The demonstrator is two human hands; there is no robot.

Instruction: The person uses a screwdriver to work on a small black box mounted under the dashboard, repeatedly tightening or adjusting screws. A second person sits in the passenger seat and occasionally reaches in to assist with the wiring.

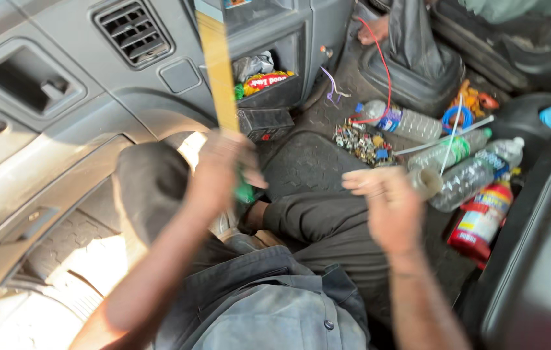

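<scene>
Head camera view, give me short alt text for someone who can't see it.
A person seated in a vehicle footwell grips a long yellow strip in the left hand, with the right hand raised and open. Plastic bottles, a red can and small hardware litter the floor mat.

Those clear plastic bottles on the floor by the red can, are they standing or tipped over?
Tipped over. The clear plastic bottles lie on their sides on the floor mat, beside the red can, which also lies flat.
</scene>
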